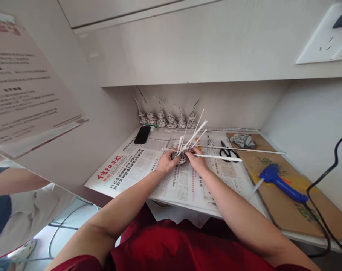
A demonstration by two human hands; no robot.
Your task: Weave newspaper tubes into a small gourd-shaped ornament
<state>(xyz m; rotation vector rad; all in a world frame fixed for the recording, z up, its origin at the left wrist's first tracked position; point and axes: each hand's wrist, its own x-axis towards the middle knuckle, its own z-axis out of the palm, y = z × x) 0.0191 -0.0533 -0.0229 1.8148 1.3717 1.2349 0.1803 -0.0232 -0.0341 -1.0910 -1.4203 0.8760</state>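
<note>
Between my two hands is a small round piece woven from rolled newspaper strips (181,158), held just over the newspaper-covered desk. White rolled paper sticks (197,132) stand up and fan out from its top, and a longer one points off to the right. My left hand (167,162) is closed around the left side of the weave, thumb on top. On the other side my right hand (197,161) grips the weave near the base of the sticks. The fingers partly cover the piece.
Several finished woven gourds (171,121) line the back wall. A black phone (142,134) lies on the newspaper (159,188). To the right are black scissors (229,152), crumpled paper (243,140) and a blue glue gun (282,182) on cardboard (261,162), its cord trailing rightward.
</note>
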